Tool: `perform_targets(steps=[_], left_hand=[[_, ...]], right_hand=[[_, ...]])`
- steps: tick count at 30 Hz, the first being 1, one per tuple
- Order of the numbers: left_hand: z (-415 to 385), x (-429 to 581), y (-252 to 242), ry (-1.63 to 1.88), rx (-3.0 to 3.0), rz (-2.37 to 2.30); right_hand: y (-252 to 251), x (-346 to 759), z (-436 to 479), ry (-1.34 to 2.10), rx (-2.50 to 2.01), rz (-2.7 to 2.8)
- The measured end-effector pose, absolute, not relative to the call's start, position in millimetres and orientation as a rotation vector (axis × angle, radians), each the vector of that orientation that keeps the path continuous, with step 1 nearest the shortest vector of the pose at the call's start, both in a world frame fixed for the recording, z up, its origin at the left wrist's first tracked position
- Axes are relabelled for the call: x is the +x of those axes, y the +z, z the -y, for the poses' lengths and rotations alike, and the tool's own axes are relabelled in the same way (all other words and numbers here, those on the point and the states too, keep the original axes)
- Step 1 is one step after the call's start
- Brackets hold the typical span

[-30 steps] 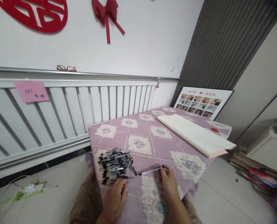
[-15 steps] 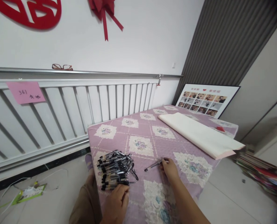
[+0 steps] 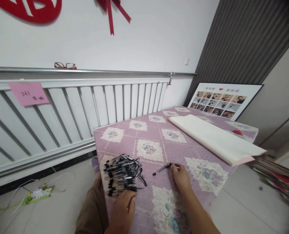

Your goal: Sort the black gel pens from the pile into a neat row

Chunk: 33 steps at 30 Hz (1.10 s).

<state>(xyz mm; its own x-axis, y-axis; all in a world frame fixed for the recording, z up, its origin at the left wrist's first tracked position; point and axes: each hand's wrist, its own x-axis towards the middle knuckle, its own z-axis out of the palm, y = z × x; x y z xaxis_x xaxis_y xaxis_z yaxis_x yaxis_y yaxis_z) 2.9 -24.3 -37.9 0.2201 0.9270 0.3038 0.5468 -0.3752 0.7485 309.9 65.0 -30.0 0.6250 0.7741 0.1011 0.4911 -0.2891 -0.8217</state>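
Note:
A heap of black-tipped clear pens [image 3: 124,172] lies near the left edge of the cloth-covered table [image 3: 148,170]. My left hand [image 3: 124,204] rests at the near side of the heap, its bent fingers against the closest pens and its thumb a little apart. It does not lift any pen; part of its fingers is hidden. To the right of the heap, a single pen [image 3: 162,169] lies slantwise on the cloth. My right hand [image 3: 182,177] is just beyond this pen's right end, fingers loosely bent and apart, with nothing visibly gripped.
A folded cream sheet [image 3: 215,138] lies across the table's right side. Behind it leans a photo board [image 3: 222,100]. A white radiator [image 3: 124,102] runs along the wall, with glasses [image 3: 65,66] on its pipe. A power strip [image 3: 38,194] with cables lies on the floor.
The view has shifted slightly. My right hand has slid a little off the single pen's end, letting it go on the cloth. My left hand stays by the heap.

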Motion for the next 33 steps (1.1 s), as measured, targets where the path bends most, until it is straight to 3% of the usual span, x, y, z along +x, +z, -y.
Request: perform_targets(steps=[6,12,19,33], left_hand=[[21.1,-0.3,-42.6,1.271,1.888,-1.483],[20.6,-1.1,-39.5,1.297,1.887,-1.551],[28.0,3.8,-38.2,1.071,2.087,-1.701],[37.4,6.9,-28.3,0.773,2.108,-1.768]], right_hand=[[-32.4,277.9,-31.0,0.357,-1.817,1.064],[-31.8,223.6,2.4,0.481,-1.613,1.211],[-36.2,189.9,14.1,0.414,-1.552,1.424],[-26.2,168.1,-31.0,0.231,-1.943,1.803]])
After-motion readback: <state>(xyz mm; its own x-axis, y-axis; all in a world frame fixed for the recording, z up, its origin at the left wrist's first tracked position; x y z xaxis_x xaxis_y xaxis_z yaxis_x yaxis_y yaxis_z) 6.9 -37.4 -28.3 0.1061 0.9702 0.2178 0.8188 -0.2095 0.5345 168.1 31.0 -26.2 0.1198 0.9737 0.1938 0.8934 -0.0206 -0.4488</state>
